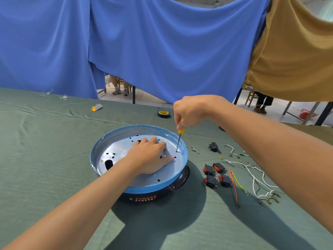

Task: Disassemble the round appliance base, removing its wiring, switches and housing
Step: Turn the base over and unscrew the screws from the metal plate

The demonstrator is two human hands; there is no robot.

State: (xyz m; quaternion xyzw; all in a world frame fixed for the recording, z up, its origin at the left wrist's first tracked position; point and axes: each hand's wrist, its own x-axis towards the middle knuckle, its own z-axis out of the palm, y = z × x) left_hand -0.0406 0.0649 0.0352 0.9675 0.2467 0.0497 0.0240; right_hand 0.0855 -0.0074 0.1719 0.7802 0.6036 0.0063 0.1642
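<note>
Base: round appliance base [144,190] is set open side up on the counter [54,159], for access from above
Plate: metal plate [115,150] is pressed by the left hand [150,156], fingers straight, so the base is steadied
Screwdriver: screwdriver [179,138] is clamped in curled fingers of the right hand [191,110], tip at a rim screw
Removed: rocker switches [215,175] and wires [255,175] are laid aside, right

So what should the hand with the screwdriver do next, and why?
Probably twist the screwdriver to loosen the screw there: its tip sits at the edge of the metal plate, the right hand grips the handle, and the left hand presses the plate steady.
</note>
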